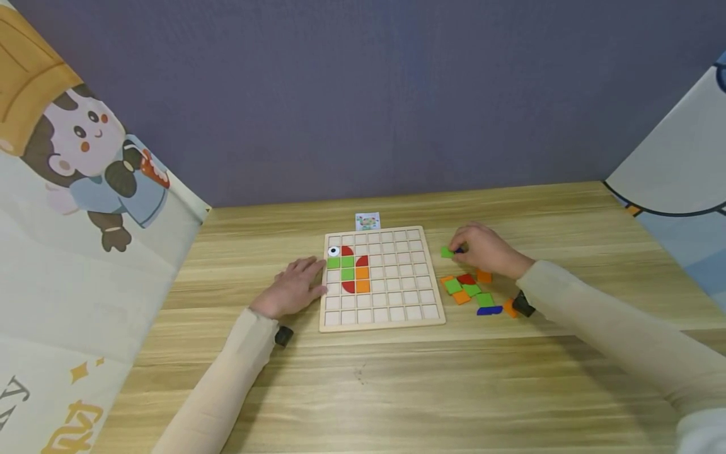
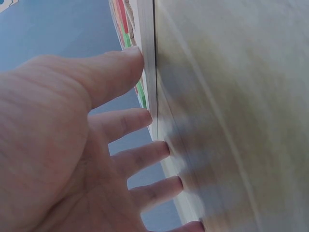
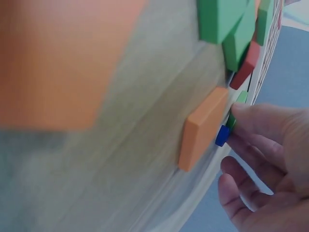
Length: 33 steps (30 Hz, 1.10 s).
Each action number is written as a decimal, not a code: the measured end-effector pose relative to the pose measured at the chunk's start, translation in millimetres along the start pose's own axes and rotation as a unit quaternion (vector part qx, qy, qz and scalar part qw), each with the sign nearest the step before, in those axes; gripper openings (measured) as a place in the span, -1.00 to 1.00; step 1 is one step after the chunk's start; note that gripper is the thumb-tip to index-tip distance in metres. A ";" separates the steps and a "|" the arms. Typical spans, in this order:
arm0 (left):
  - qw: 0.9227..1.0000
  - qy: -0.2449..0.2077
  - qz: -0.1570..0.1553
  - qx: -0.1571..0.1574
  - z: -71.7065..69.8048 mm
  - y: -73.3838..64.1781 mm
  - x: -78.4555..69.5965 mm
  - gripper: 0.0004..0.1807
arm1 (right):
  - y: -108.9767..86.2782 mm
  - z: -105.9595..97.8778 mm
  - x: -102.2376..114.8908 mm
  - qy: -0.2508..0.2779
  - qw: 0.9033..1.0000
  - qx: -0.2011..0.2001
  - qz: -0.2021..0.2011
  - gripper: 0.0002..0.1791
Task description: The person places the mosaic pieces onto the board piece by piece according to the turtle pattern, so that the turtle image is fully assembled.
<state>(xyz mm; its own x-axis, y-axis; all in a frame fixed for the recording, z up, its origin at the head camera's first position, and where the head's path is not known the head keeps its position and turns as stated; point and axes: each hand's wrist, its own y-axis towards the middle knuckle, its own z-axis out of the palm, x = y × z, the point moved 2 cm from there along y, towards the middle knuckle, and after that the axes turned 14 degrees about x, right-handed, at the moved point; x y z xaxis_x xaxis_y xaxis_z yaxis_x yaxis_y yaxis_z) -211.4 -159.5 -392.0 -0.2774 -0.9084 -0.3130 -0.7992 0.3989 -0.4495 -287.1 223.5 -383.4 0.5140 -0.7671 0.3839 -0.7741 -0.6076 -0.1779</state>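
L hand (image 1: 290, 287) at bd (image 1: 405, 271) edge; R hand (image 1: 486, 250) at grn tile (image 1: 446, 252), blu pc (image 3: 222, 136).

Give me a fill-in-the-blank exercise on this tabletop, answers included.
1. The left hand is at the ____ edge of the wooden grid board.
2. Directly below the round eye tile sits a ____ tile.
3. The board holds ____ orange square tiles.
4. Closest to the right hand, a green tile lies beside a ____ piece.

Answers: left; green; two; blue.
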 end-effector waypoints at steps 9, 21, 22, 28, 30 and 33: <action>1.000 0.005 0.003 0.000 -0.8 -0.9 -0.5 -0.30 | -0.5 -2.7 6.4 0.013 1.000 -0.007 0.003 -0.79; 1.000 0.000 0.002 0.001 -0.7 -2.0 0.9 -0.31 | 20.1 -5.8 43.2 0.040 0.998 0.009 -0.046 -0.80; 1.000 0.000 0.002 0.002 -0.6 -2.0 1.0 -0.31 | 22.7 -6.0 46.8 0.041 0.998 0.010 -0.053 -0.81; 1.000 0.002 0.000 0.000 -1.1 -2.0 0.2 -0.31 | 38.6 -3.9 62.1 0.057 0.995 0.027 -0.075 -0.83; 1.000 0.000 -0.001 0.000 -1.4 -1.4 -0.2 -0.31 | 43.7 -1.9 66.4 0.060 0.995 0.034 -0.077 -0.83; 1.000 0.001 -0.001 -0.001 -0.9 -1.3 0.8 -0.31 | 52.0 0.8 74.7 0.061 0.994 0.040 -0.085 -0.83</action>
<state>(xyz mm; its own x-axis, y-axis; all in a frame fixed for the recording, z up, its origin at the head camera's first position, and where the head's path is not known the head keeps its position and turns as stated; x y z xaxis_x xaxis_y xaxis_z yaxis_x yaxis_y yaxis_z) -211.0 -160.9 -390.9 -0.2762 -0.9097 -0.3100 -0.8009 0.3962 -0.4491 -288.7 134.4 -364.8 0.5829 -0.6237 0.5208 -0.6454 -0.7448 -0.1696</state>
